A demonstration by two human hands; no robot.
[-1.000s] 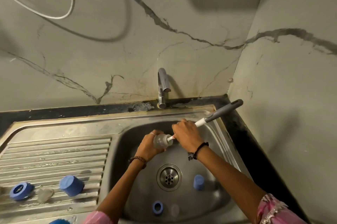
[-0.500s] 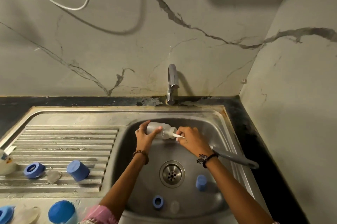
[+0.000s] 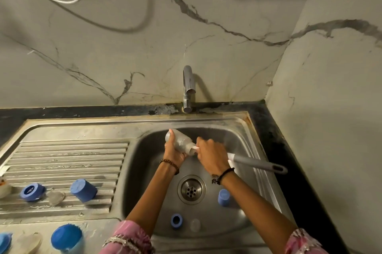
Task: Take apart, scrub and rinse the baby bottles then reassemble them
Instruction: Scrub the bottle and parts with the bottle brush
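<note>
Over the sink basin (image 3: 237, 135) my left hand (image 3: 174, 153) grips a clear baby bottle (image 3: 179, 141) lying on its side, mouth to the right. My right hand (image 3: 210, 155) holds a bottle brush whose head is inside the bottle; its grey handle (image 3: 258, 163) sticks out to the right. In the basin lie a blue cap (image 3: 223, 197), a blue collar ring (image 3: 176, 221) and a clear teat (image 3: 195, 225). On the drainboard (image 3: 62, 156) sit a blue ring (image 3: 32, 192), a clear teat (image 3: 54, 197) and a blue cap (image 3: 83, 190).
The tap (image 3: 188, 88) stands behind the basin with no water visible. The drain (image 3: 191, 189) is in the basin's middle. More blue bottle parts (image 3: 67, 238) sit on the near left counter. A marble wall closes the right side and the back.
The brush handle swung from pointing up-right to lying low toward the right. The bottle turned so its base points up-left. The view shifted and shows more of the drainboard.
</note>
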